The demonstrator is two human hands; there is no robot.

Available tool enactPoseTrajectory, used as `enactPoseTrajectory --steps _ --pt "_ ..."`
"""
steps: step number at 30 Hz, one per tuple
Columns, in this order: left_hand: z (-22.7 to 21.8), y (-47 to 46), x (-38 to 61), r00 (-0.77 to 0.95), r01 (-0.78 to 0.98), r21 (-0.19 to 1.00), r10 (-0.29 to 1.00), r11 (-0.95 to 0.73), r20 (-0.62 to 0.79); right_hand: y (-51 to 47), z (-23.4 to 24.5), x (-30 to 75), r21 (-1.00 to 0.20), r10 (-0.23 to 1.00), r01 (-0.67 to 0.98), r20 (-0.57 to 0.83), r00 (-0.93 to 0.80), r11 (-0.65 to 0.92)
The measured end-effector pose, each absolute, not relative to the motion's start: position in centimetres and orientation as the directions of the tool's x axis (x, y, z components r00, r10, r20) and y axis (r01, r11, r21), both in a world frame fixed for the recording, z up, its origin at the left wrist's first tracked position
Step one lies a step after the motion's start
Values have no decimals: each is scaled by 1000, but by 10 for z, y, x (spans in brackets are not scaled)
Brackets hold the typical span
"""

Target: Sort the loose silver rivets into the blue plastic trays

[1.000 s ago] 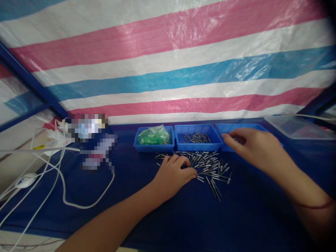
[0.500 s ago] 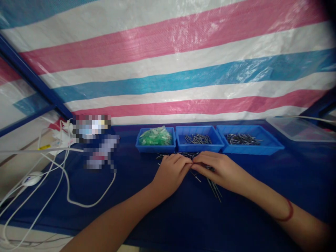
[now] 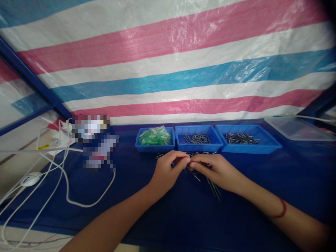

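Right hand (image 3: 219, 170) has moved from the rightmost of three trays (image 3: 249, 149) to left hand (image 3: 166, 172), both pinched, contents unclear.

Our L hand (image 3: 166, 173) & R hand (image 3: 224, 171) meet at fingertips over loose metal pins (image 3: 195, 176) mid-table (image 3: 210, 224); what's btwn them is too small to tell. Nr table's back edge we've 3 blue bins (image 3: 198, 147): L w/ green pcs (image 3: 155, 137), mid & R w/ similar pins. White cables (image 3: 86, 206) nr L edge.

No readable text, brands, numbers or signs in view.
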State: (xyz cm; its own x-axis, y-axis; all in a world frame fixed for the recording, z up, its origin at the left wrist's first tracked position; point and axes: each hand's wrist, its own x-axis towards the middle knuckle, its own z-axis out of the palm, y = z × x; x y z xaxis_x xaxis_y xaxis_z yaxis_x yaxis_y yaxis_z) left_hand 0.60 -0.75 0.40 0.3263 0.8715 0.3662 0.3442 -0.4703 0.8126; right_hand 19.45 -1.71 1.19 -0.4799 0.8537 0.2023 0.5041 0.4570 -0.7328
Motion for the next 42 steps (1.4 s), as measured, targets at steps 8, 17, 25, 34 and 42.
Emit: enactPoseTrajectory --steps 8,17,25,34,42 --pt "5 -6 6 315 335 807 865 -487 391 -15 10 197 -805 863 425 199 -465 414" --pt "4 -6 6 367 369 765 839 -528 401 -15 13 202 -814 911 415 324 -256 406" --pt "1 -9 6 604 522 525 726 -673 330 -5 37 247 -474 862 783 484 -151 403" --pt "-5 -14 6 690 622 270 678 -735 254 19 17 349 -108 831 977 515 212 -182" --pt "-3 -11 6 702 636 234 678 -735 219 15 22 309 -145 824 985 542 162 -98"
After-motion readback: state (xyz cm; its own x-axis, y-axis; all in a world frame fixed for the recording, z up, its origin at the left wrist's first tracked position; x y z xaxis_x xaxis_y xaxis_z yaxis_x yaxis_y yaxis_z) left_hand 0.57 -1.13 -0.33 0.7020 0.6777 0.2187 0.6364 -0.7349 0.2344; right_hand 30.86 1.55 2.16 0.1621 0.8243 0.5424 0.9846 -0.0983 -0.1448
